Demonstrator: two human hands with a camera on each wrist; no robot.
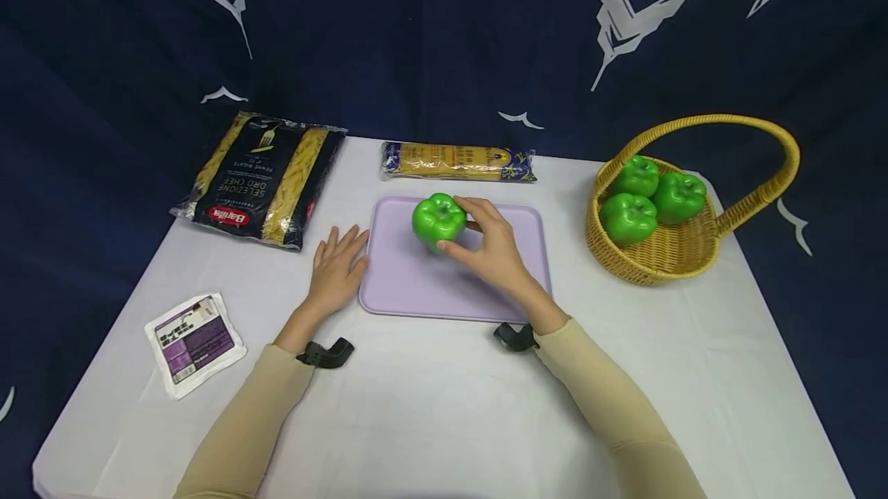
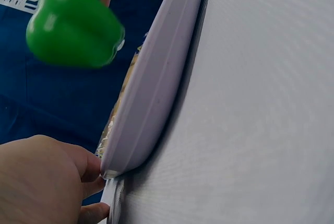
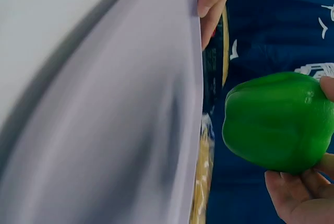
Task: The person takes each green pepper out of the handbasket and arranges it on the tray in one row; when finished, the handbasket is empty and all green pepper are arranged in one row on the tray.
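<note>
Between the thumb and fingers of my right hand [image 1: 494,246] is a green bell pepper [image 1: 439,221], gripped from its right side. It is held above the lilac tray [image 1: 402,295], and in the right wrist view a gap shows between the pepper [image 3: 276,122] and the tray [image 3: 120,114]. My left hand [image 1: 334,275] lies on the table with fingers spread, its fingertips and thumb at the tray's left edge. The left wrist view shows those fingers [image 2: 91,169] right at the tray's corner.
At the right stands a wicker basket [image 1: 652,275] with a tall handle and three green bell peppers [image 1: 627,219] inside. A bag of penne [image 1: 257,179] lies back left, a spaghetti pack [image 1: 454,162] behind the tray. A white and purple packet [image 1: 196,345] lies front left.
</note>
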